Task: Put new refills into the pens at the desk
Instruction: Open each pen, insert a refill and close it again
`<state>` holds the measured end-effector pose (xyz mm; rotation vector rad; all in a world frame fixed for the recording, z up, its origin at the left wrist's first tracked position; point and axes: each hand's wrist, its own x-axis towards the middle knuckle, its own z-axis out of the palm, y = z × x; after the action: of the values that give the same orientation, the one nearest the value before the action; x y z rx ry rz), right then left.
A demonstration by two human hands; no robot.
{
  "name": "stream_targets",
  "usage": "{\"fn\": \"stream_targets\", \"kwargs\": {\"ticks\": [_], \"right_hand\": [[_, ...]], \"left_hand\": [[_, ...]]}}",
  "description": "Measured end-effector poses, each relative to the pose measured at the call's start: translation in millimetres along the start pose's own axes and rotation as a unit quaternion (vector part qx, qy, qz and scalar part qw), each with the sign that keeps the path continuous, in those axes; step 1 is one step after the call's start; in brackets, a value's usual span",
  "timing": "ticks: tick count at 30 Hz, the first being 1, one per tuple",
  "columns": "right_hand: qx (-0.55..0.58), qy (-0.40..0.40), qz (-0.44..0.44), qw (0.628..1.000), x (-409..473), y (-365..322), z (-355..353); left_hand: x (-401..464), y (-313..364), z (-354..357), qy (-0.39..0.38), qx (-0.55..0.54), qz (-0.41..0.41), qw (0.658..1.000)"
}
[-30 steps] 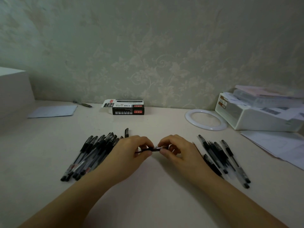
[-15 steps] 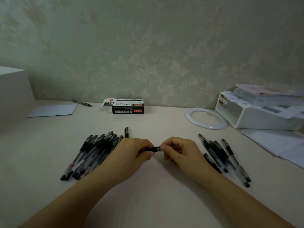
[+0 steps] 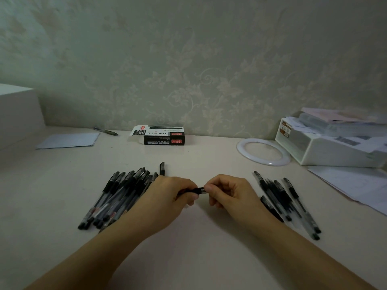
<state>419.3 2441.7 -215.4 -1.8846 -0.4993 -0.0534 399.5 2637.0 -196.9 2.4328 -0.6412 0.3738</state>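
Both hands meet over the middle of the desk on one black pen (image 3: 193,190). My left hand (image 3: 167,197) grips its barrel, which is mostly hidden in the fist. My right hand (image 3: 228,193) pinches the pen's right end between thumb and fingers. A pile of several black pens (image 3: 119,195) lies fanned out to the left, partly under my left wrist. Several more pens (image 3: 287,201) lie in a looser row to the right. A single black pen cap (image 3: 162,168) lies just beyond my left hand.
A black and white refill box (image 3: 163,136) sits at the back by the wall. A white ring (image 3: 262,151) and a white tray of papers (image 3: 326,141) are at back right, loose sheets (image 3: 356,185) in front. A paper (image 3: 69,140) and pen (image 3: 105,131) lie back left.
My hands have closed in on each other along the pen, so less of it shows between them. The piles have not moved.
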Motion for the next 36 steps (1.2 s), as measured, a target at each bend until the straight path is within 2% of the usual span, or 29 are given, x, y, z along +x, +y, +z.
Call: {"fn": "stream_targets", "kwargs": {"ticks": [6, 10, 12, 15, 18, 21, 25, 30, 36], "right_hand": [[0.001, 0.002, -0.004, 1.0, 2, 1, 1], [-0.052, 0.062, -0.001, 0.997, 3, 2, 4], [-0.079, 0.086, 0.001, 0.993, 2, 2, 1], [-0.099, 0.103, -0.003, 0.99, 0, 1, -2], [-0.108, 0.093, -0.001, 0.99, -2, -1, -1], [-0.129, 0.08, -0.009, 0.988, -3, -3, 0], [-0.133, 0.074, -0.011, 0.988, -4, -4, 1], [-0.141, 0.066, -0.011, 0.988, -4, -2, 1], [-0.145, 0.065, -0.023, 0.987, -4, -2, 1]], "left_hand": [[1, -2, 1, 0.015, 0.004, -0.002, 1.0], [3, -7, -6, 0.1, 0.032, -0.026, 0.994], [4, -16, -20, 0.152, 0.066, -0.088, 0.982], [0, -37, -42, 0.183, 0.135, -0.213, 0.95], [-9, -55, -56, 0.17, 0.158, -0.306, 0.923], [-14, -67, -59, 0.138, 0.175, -0.352, 0.909], [-16, -75, -57, 0.1, 0.182, -0.369, 0.906], [-15, -77, -55, 0.088, 0.188, -0.366, 0.907], [-12, -66, -55, 0.123, 0.185, -0.329, 0.918]]}}
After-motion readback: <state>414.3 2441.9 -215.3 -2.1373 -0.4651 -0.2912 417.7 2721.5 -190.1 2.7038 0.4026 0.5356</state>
